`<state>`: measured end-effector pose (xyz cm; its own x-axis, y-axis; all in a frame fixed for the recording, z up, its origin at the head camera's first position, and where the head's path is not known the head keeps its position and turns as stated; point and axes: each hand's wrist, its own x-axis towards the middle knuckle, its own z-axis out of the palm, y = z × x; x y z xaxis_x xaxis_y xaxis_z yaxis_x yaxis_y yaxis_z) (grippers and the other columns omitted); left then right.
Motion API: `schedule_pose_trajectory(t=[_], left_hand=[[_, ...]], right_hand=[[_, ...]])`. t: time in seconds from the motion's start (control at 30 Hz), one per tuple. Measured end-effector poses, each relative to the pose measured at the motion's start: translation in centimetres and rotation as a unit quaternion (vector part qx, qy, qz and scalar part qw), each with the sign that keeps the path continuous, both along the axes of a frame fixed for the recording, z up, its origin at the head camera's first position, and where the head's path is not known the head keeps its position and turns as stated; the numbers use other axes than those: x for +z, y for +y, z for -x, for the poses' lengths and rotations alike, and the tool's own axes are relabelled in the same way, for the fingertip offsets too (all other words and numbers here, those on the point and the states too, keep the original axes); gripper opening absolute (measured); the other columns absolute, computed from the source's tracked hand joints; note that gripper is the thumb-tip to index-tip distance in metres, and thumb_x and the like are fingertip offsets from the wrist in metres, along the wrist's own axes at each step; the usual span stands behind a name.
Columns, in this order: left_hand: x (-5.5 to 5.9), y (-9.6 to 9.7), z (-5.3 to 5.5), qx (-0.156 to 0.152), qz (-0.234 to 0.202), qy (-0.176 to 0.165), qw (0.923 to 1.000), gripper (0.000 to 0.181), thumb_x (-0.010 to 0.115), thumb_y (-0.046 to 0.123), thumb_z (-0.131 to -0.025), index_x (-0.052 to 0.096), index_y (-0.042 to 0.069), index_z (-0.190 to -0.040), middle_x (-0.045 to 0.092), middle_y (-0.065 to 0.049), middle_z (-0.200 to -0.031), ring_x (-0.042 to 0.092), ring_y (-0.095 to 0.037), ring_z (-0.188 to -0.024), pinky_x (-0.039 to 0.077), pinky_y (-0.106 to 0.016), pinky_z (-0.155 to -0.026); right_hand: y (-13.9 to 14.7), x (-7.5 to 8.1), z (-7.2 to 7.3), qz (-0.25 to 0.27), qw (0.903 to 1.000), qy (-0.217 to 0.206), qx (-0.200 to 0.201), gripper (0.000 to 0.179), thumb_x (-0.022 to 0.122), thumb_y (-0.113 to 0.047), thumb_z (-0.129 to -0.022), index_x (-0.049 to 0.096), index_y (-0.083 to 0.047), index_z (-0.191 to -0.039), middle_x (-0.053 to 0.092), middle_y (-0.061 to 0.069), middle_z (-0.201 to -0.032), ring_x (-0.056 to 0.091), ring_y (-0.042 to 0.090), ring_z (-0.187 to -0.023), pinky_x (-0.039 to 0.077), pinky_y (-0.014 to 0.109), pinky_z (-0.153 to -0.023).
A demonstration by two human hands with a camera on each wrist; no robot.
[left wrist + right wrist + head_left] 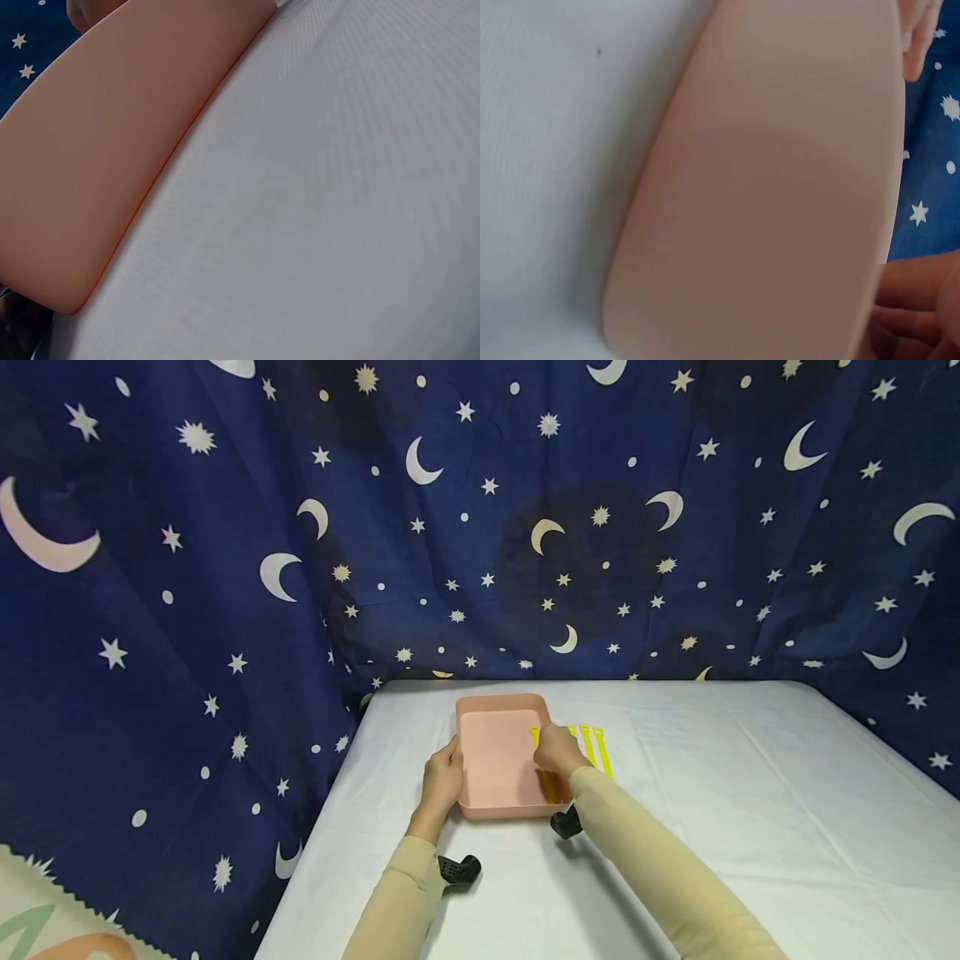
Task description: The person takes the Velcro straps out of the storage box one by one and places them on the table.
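Observation:
In the head view a shallow pink tray sits on the white-covered table. My left hand holds its left side, fingertips at the rim. My right hand is over the tray's right side with fingers curled, gripping a yellow strip whose ends show above and below the hand. In the right wrist view the curled fingers of the right hand are beside the tray's outer wall. The tray's wall fills much of the left wrist view.
Several more yellow strips with widened ends lie right of the tray, partly behind the right hand. Black wrist devices hang under both forearms. A dark blue curtain with moons and stars stands behind the white tabletop.

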<state>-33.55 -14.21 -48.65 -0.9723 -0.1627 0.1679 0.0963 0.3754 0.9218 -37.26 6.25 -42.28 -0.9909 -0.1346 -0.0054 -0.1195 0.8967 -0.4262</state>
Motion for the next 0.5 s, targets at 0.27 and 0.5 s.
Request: schedule_pose_trajectory(t=[0.27,0.5], left_hand=[[-0.08,-0.07,0.04,0.001,-0.001,0.009,1.0,0.043,0.046,0.012,-0.105,0.047,-0.001,-0.146,0.049,-0.018,-0.15,0.044,-0.038,-0.141,0.038,-0.051,-0.117],[-0.11,-0.18,0.09,-0.011,-0.002,-0.004,0.9999,0.045,0.044,0.014,-0.107,0.043,0.0,-0.149,0.045,-0.017,-0.153,0.041,-0.038,-0.143,0.036,-0.05,-0.118]], right_hand=[[-0.85,-0.41,0.01,-0.047,0.9988,0.003,0.009,0.011,0.055,0.002,-0.089,0.066,0.005,-0.087,0.068,0.022,-0.09,0.062,0.029,-0.074,0.056,0.038,-0.067],[-1.15,-0.99,-0.11,-0.055,0.9983,-0.017,0.005,0.014,0.056,0.001,-0.093,0.069,0.003,-0.089,0.07,0.021,-0.094,0.061,0.028,-0.076,0.055,0.038,-0.069]])
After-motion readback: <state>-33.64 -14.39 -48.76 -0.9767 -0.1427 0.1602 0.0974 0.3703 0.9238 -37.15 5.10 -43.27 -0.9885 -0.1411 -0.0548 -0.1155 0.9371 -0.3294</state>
